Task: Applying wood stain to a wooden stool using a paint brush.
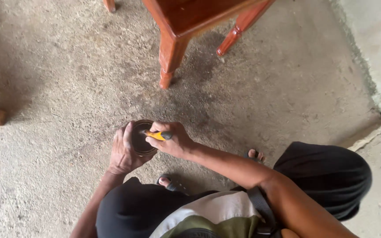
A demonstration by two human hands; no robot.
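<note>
Head view shows the left hand [122, 154] wrapped around a small round tin [141, 137] on the concrete floor [45, 88], fingers curled on its side. Its lid looks still on, so opening seems just begun. The right hand [173, 140] pinches a yellow-handled tool [158, 135] at the rim, wrist bent down. A red wooden chair [173, 48] stands beyond.

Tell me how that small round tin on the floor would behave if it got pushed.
The tin looks squat and round, so it would probably slide rather than tip. The left hand steadies it, suggesting it shifts easily. Its dark stained lid may be slippery.
</note>
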